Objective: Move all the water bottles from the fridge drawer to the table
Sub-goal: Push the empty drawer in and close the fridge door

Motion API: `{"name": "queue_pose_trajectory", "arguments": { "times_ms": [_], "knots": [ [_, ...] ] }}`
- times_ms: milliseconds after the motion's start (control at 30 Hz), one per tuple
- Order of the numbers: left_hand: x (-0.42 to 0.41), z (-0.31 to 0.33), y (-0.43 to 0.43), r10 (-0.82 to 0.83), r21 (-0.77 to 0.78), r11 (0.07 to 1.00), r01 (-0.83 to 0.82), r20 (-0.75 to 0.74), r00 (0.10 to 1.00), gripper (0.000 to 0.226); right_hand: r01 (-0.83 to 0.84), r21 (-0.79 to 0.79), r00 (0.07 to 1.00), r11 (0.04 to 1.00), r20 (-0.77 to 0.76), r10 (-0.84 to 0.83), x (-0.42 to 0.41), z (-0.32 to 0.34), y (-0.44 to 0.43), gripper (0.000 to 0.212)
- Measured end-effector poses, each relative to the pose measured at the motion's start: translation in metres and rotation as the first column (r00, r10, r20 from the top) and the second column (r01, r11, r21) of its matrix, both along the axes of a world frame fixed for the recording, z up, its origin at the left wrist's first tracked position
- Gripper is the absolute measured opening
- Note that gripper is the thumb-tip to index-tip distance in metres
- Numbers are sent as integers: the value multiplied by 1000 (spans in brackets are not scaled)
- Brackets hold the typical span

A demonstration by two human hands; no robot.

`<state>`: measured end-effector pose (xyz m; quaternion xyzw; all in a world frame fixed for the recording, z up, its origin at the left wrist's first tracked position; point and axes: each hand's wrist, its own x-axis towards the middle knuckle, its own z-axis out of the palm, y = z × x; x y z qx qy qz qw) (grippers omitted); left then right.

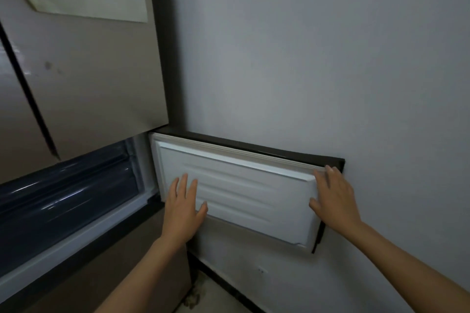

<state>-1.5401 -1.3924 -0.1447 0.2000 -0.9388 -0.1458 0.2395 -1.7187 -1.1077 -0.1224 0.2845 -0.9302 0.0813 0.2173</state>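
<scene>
Hands flat on the open door (pixel 239 193), left hand (pixel 183 207) and right hand (pixel 335 197) with fingers spread, gripping nothing; pushing unevenly could slam it against the wall (pixel 330 58).

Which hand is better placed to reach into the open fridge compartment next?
Left, probably. The left hand lies flat on the swung-open door's inner panel, beside the dark compartment. The right hand is at the door's far edge. No bottles are visible.

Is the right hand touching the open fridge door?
Touching. The head view shows the right hand laid over the far edge of the fridge door, fingers on its white inner panel with no gap showing.
</scene>
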Motion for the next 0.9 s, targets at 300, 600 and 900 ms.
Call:
{"name": "queue_pose_trajectory", "arguments": {
  "times_ms": [300,600,900],
  "knots": [
    [-52,28,93,114,147,984,-99,-92,989,74,-122,32,983,992,142,117,-49,31,34,69],
    [-50,24,144,195,129,973,-192,-17,981,80,-178,133,955,975,263,139,-65,33,39,71],
    [-50,39,161,144,132,980,-150,54,988,58,-229,196,961,953,202,189,-47,54,43,55]
  ]
}}
